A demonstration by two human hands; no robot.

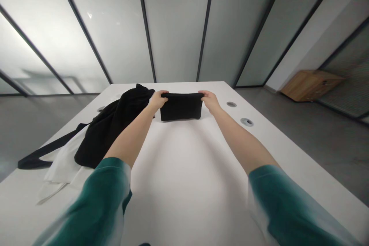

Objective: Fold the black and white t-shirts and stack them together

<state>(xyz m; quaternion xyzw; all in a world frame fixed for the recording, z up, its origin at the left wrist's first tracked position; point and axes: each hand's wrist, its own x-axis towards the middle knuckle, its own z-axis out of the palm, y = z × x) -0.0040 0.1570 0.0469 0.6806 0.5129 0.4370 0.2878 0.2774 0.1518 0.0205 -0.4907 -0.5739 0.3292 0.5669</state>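
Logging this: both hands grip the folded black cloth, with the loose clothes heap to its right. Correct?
No: the clothes heap lies left of the folded black cloth, as the head view shows; the left hand and right hand grip it.

A long white table [187, 169] runs away from the viewer down the middle of the room, its far end at centre frame. A rumpled black garment [112, 130] lies heaped along its left side, partly on top of a crumpled white cloth [60, 165] that spreads toward the lower left. A narrow black strip of fabric [37, 159] trails past the table's left edge. Near the far end, a folded black cloth [181, 107] sits at centre. Two round metal grommets [247, 122] are set into the tabletop at right, and another [100, 108] at left.
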